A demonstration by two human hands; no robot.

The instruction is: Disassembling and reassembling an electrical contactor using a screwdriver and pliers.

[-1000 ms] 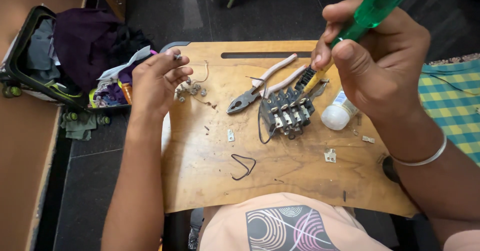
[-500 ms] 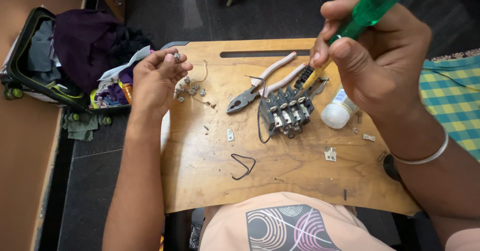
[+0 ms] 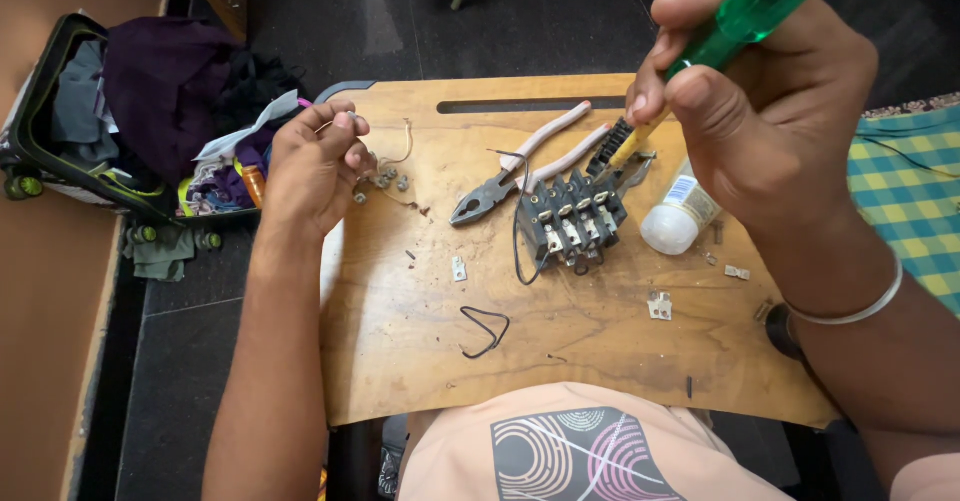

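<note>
Seeing black terminal block [image 3: 575, 223] mid wooden board [image 3: 400, 351], screwdriver [image 3: 735, 21] tip at its top right corner. Right hand [image 3: 770, 111] clamped round green handle. Left hand [image 3: 318, 166] at board's left edge, fingertips pinched on tiny part, can't tell what, small screws [image 3: 385, 179] just beside. Pliers [image 3: 520, 173] touching block's upper left. White bottle [image 3: 678, 216] on its side, right of block. Black wire loop [image 3: 487, 329] nearer me.

Contactor block [image 3: 575, 223] at centre of wooden board [image 3: 400, 351]. Pliers [image 3: 520, 166] just behind-left of it, touching. Bottle [image 3: 678, 218] lying right of block. Bent wire [image 3: 484, 328] in front. Small screws [image 3: 385, 181] at left, by left hand [image 3: 315, 166]. Open suitcase [image 3: 90, 121] on floor, left of board.
</note>
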